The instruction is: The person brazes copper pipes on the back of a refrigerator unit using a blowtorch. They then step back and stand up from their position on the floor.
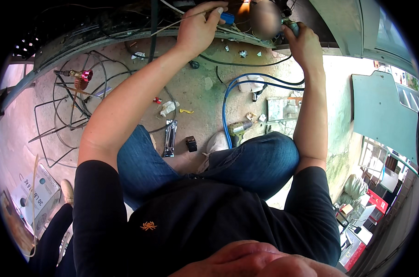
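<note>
Blue-handled tool (pixel 227 18): short blue grip, pinched between the fingers of the left hand (pixel 198 28) at the far centre, handle end pointing right toward a small orange flame (pixel 244 7). Thin pale rod (pixel 181 20): runs leftward from the same hand, slightly slanted, along the dark metal edge. Grey-green fitting (pixel 291 27): small rounded body, enclosed by the right hand (pixel 305 44) at the far right, only its top showing above the fingers.

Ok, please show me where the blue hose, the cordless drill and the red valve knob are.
blue hose (pixel 224 108): head view, on its curved bend.
cordless drill (pixel 237 129): head view, on its body.
red valve knob (pixel 86 75): head view, on the knob.
</note>
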A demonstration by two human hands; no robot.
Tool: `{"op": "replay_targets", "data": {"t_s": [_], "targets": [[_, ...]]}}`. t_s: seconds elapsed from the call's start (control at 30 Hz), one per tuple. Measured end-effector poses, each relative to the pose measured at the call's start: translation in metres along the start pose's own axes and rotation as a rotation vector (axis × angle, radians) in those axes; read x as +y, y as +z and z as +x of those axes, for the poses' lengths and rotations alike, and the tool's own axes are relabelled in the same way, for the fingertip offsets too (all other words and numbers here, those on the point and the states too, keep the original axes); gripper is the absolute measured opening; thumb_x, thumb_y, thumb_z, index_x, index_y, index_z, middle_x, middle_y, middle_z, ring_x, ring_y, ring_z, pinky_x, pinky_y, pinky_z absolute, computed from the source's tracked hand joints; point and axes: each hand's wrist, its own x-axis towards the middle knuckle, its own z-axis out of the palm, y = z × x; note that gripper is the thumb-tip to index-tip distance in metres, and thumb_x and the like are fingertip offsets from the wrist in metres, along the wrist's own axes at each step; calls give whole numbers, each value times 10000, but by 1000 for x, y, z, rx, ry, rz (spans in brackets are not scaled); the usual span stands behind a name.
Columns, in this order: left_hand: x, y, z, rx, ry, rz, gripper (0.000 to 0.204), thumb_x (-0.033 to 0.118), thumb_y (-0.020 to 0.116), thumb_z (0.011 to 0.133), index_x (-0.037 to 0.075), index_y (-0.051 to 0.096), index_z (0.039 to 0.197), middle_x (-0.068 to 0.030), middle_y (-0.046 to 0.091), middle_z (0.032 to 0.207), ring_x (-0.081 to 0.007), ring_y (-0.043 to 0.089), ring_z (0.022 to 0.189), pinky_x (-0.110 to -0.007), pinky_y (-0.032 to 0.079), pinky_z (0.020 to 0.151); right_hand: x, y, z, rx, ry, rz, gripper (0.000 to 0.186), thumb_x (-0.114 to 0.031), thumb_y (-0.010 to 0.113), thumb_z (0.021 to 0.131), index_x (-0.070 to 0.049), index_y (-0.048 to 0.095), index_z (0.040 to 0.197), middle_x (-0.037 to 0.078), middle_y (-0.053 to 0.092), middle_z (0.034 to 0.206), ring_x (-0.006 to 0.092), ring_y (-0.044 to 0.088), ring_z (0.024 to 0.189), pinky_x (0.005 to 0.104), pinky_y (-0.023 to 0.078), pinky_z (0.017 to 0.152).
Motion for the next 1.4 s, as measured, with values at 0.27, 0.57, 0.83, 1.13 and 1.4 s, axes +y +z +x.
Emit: {"op": "replay_targets", "data": {"t_s": [0.27, 0.57, 0.83, 1.13, 1.4], "targets": [[2, -2, -1, -2, -14, 12, 266, 146, 552, 1044, -27, 682, 1199, -116, 728, 1062, -173, 671, 830, -301, 536, 770, -1, 3, 1, -4, 2, -22, 544, -481, 639, 961, 57, 692, 1022, 292, 706, 927, 485, 674, 947, 522, 529, 803], [5, -2, 0, -17, -57, -40, 269, 147, 552, 1046, -27, 677, 1210, -111, 727, 1045, -155, 668, 825, -287, 531, 760, 0, -1, 2, -58, 42, -56, 516, -474, 628, 950, 3, 696, 1135, 272, 721, 1007, 450, 691, 979, 523, 544, 852], [1, -2, 3, 11, -26, -11, 274, 168, 557, 1052, -25, 684, 1199, -102, 734, 1040, -151, 666, 822, -286, 530, 756, 8, -22, -8, -103, 105, 10, 493, -463, 638, 950, 21, 696, 1026, 262, 722, 966, 459, 687, 959, 521, 536, 831], [-2, -1, 6, -9, -97, -60, 279, 187, 559, 1058, -1, 687, 1221, -53, 710, 945, -114, 635, 785, -262, 522, 699, 9, 5, -3, 24, 6, 57, 483, -438, 670, 950, 44, 696, 982, 290, 699, 912, 492, 664, 921, 515, 516, 784], [-4, 3, 7, -20, -96, -63, 283, 192, 560, 1059, 10, 683, 1238, -44, 711, 953, -101, 627, 785, -254, 515, 672, 9, 6, -2, 23, -4, 56, 508, -451, 658, 957, 55, 690, 996, 292, 700, 912, 493, 668, 922, 514, 519, 787]]}}
